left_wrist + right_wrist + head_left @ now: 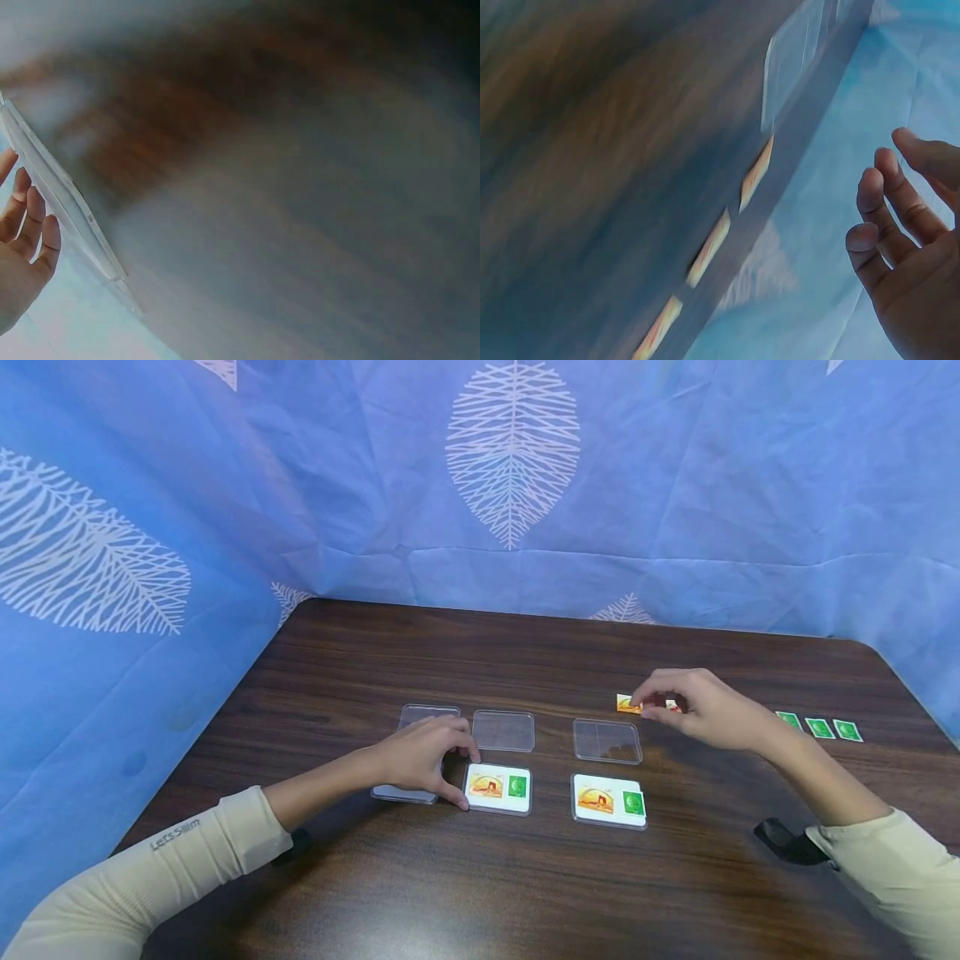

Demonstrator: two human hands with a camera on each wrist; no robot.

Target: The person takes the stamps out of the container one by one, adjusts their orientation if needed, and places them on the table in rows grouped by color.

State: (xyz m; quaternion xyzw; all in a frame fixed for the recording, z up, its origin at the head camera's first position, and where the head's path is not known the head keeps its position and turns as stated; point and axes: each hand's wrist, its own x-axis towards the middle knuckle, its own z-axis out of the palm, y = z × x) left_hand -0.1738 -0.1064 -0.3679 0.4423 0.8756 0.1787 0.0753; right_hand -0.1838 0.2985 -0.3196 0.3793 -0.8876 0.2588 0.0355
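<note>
My left hand [427, 752] reaches over the left side, thumb and fingertips at the left corners of a clear case [498, 806] holding a white card with an orange stamp [487, 786] and a green stamp [517, 786]. Part of another case [405, 794] lies beneath this hand. In the left wrist view, its fingers [34, 217] are loosely bent beside a case edge [67, 199]. My right hand [705, 710] hovers at a row of small orange stamps [624, 703], partly hiding them. The right wrist view shows its fingers [870, 191] parted, with three stamps [709, 247] lying on the table.
Another filled case [609, 817] lies right of centre. Behind the cases are clear empty lids [503, 731], [607, 742], and a lid [429, 713] partly behind my left hand. Green stamps [820, 728] line the right of the dark wooden table [480, 893]. Blue cloth [675, 485] hangs behind.
</note>
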